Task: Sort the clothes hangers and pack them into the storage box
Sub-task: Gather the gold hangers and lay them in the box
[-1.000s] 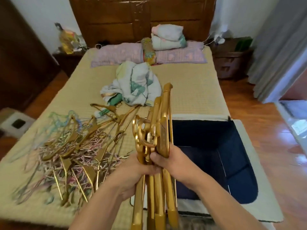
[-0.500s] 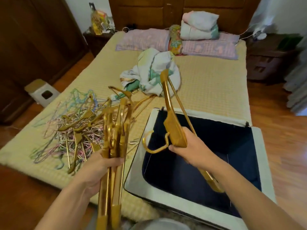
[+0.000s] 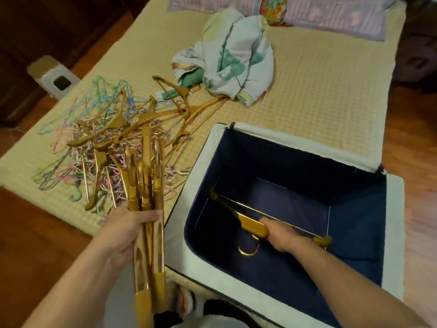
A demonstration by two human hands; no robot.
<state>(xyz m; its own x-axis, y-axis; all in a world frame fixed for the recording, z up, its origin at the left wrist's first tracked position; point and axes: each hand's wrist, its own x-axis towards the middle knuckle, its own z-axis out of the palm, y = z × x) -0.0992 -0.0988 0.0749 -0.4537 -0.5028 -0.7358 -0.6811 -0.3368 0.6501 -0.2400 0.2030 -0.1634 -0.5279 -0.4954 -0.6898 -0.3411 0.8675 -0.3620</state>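
- Our right hand [image 3: 280,235] now reaches down inside the storage box [image 3: 260,138], its fingers curled round the neck of a single gold hanger [image 3: 250,224]; a moment ago that same hanger was held up above the open box, so it has gone from carried to nearly laid.
- Just below those fingers the hanger's hook hangs toward us, and its arms run out to either side along the dark floor of the box; we cannot tell whether it already rests on the floor or sits just above it.
- We judge this to be the first hanger going in: beyond the fingers, the navy lining shows nothing else inside.
- Our left hand [image 3: 128,229] grips the bundle of gold hangers [image 3: 146,209] around its middle, fingers wrapped tight, just outside the box's near left wall; the bundle stands roughly upright, its hooks up by the pile.
- Past the left fingertips, farther out on the bed mat [image 3: 307,91], lies the unsorted heap: more gold hangers tangled over thin coloured wire hangers [image 3: 78,143].
- Beyond that heap a crumpled cloth [image 3: 236,58] lies on the mat, touching the farthest gold hangers.
- Most of the sorting, by our reckoning, is still ahead.
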